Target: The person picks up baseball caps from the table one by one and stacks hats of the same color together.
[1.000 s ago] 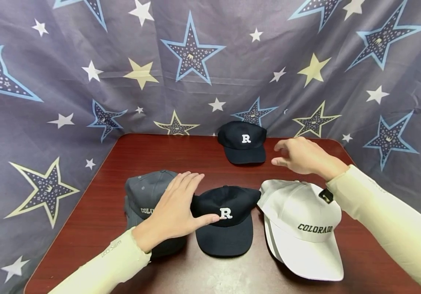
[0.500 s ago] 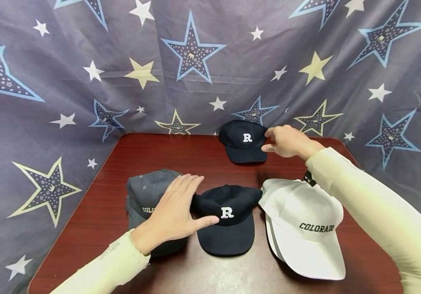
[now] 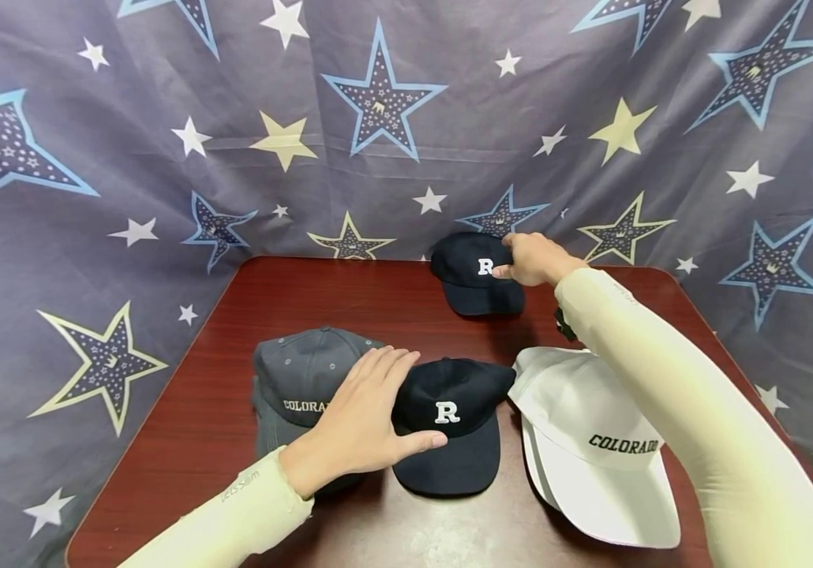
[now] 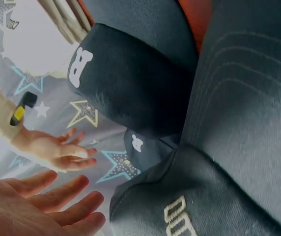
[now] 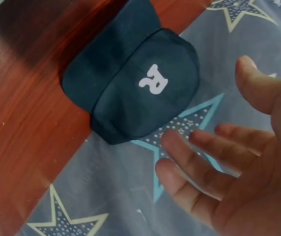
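Note:
My left hand [image 3: 367, 410], fingers straight and thumb spread, hovers over the gap between a dark grey Colorado baseball cap [image 3: 300, 379] and a navy baseball cap with a white R [image 3: 452, 465]. It covers part of the grey cap's front. At the back of the table is another navy R baseball cap [image 3: 470, 264]. Beside that cap's right side is my right hand [image 3: 537, 259], overlapping it in the head view. The right wrist view has these fingers [image 5: 199, 172] loosely spread and apart from the cap [image 5: 145, 88].
White Colorado baseball caps [image 3: 605, 394], one brim over another, sit at the right under my right forearm. All the caps are on a reddish-brown table [image 3: 328, 300]. A grey star-patterned cloth [image 3: 222, 79] hangs behind the table's back edge.
My right hand has moved left and slightly away from me, from the space right of the far navy cap to its side. My left hand stays over the front caps.

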The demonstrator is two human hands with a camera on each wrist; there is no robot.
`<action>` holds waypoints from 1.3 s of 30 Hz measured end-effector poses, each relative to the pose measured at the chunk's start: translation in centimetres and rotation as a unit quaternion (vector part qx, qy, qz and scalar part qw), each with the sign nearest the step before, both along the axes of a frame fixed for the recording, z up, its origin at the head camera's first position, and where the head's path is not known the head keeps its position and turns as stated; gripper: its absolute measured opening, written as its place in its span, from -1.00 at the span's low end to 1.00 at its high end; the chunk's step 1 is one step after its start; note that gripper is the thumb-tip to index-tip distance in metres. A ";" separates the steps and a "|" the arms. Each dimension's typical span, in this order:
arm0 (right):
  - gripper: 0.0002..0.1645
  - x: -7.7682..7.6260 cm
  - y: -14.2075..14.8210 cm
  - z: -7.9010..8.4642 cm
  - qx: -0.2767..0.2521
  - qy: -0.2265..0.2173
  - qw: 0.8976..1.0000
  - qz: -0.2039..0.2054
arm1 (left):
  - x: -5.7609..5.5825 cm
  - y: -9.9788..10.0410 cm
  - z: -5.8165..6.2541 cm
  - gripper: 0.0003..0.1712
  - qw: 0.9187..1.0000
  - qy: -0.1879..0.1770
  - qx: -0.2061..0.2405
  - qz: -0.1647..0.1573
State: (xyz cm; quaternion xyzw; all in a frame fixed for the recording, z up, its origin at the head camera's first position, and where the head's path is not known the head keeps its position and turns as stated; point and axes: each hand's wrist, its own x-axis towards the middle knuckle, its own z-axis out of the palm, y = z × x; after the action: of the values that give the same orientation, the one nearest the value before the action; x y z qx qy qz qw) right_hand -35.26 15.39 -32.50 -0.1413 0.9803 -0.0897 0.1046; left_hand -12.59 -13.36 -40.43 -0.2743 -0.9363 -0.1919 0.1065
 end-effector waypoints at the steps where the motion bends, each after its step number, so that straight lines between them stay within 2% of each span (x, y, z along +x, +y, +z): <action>1: -0.07 -0.3 -0.2 -0.3 0.001 -0.001 1.000 -0.004 | 0.0 0.1 -0.1 0.21 1.000 0.001 -0.001 -0.002; 10: -0.02 -2.0 -1.8 -2.5 0.010 -0.009 1.000 -0.020 | -0.2 1.0 -0.9 0.21 1.000 0.012 -0.009 -0.016; 14: 0.00 -2.6 -2.5 -3.0 -0.001 -0.004 1.000 -0.027 | -0.3 1.3 -1.2 0.23 1.000 0.020 -0.012 -0.021; 20: 0.12 -4.0 -3.4 -3.5 -0.009 -0.020 0.999 -0.029 | -0.3 1.4 -1.7 0.24 1.000 0.017 -0.012 -0.023; 24: 0.13 -4.7 -3.5 -4.0 -0.011 -0.015 0.999 -0.033 | -0.2 1.4 -2.0 0.24 1.000 0.014 -0.009 -0.025; 28: 0.10 -5.2 -3.2 -4.7 -0.021 -0.003 0.999 -0.035 | -0.2 1.4 -2.1 0.24 0.999 0.020 -0.008 -0.024; 39: 0.13 -6.5 -3.1 -6.5 -0.040 -0.007 0.998 -0.038 | -0.1 1.1 -1.8 0.24 0.999 0.023 -0.015 -0.019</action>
State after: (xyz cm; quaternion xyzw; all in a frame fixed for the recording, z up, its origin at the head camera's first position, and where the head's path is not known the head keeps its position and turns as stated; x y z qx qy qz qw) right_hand -41.76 12.31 -39.05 -0.1071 0.9798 -0.1341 0.1024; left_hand -12.64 -12.24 -42.20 -0.2978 -0.9309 -0.1738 0.1208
